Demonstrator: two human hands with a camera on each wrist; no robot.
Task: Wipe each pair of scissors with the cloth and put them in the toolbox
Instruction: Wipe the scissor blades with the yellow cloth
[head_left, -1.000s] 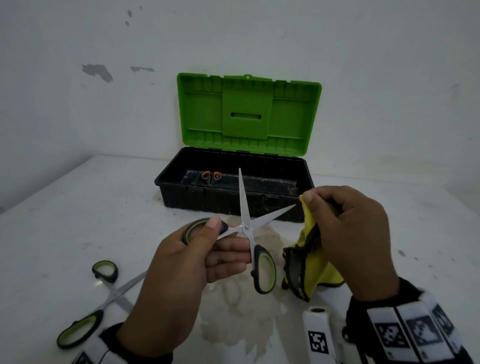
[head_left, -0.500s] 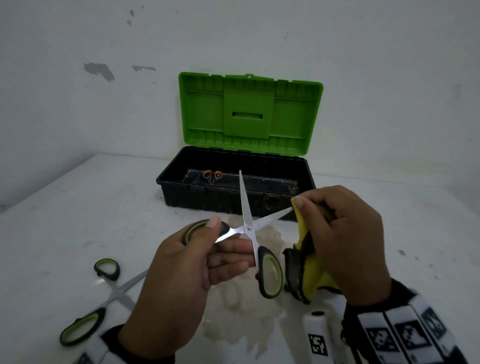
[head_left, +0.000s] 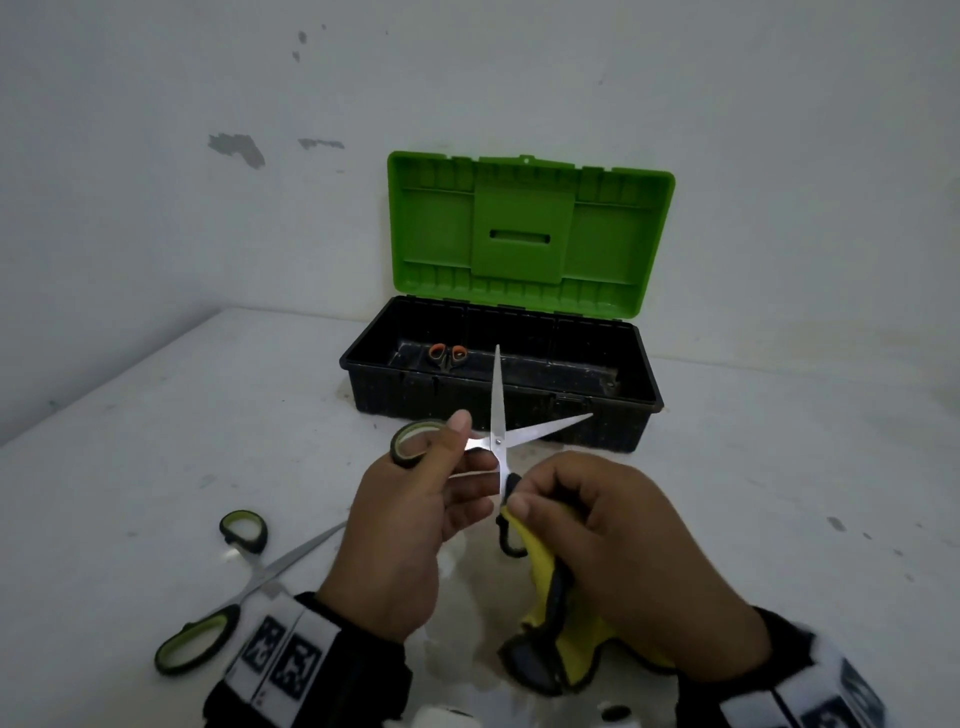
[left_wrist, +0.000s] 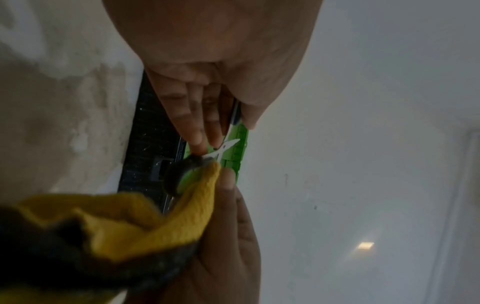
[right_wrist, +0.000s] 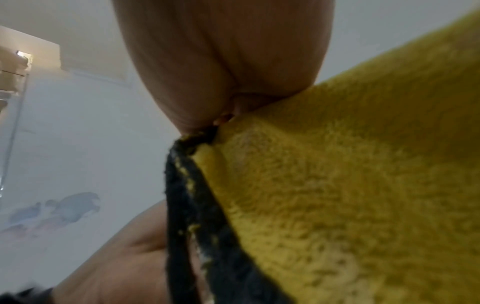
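Scissors, head view: open-bladed scissors (head_left: 497, 441) in front of the toolbox (head_left: 498, 410); your left hand (head_left: 410, 525) grips one loop.
Left wrist view: your right hand (left_wrist: 231, 232) pinches the yellow cloth (left_wrist: 166, 222) over the other loop.
Right wrist view: cloth fills the frame.
Handling: stiff, slick steel; hold the loops, avoid the edges.

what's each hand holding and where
Left hand pinches the open scissors by one handle loop; right hand grips the bunched yellow cloth.
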